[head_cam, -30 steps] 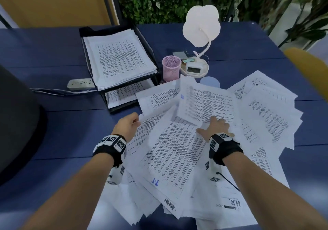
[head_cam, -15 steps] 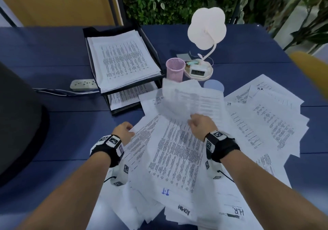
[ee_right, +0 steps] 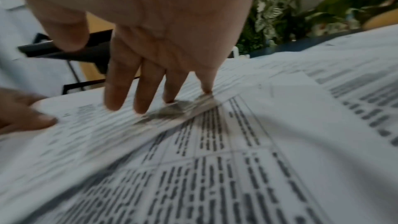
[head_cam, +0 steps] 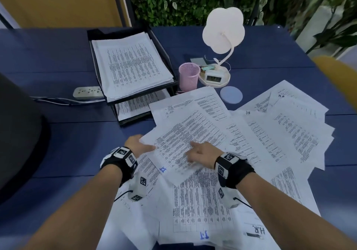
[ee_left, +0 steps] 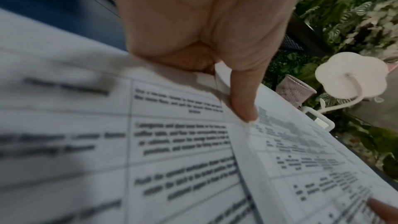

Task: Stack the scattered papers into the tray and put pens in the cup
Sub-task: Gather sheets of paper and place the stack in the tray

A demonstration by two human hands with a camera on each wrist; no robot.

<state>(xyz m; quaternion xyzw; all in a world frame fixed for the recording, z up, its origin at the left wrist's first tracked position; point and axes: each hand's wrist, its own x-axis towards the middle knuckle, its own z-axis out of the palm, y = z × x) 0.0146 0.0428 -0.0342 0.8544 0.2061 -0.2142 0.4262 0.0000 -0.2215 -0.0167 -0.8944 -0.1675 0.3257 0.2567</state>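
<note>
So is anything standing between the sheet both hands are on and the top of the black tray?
Nothing visible does. The sheet lies with the left hand pinching its left edge and the right hand flat on it. Toward the tray there is bare blue table; the pink cup stands off to the tray's right.

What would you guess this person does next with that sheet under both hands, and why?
Probably lift the top sheet and carry it to the tray. The left hand pinches its left edge, thumb on top, while the right hand rests straight fingers on it. The tray's upper tier already holds a stack, and the pile stays scattered.
</note>
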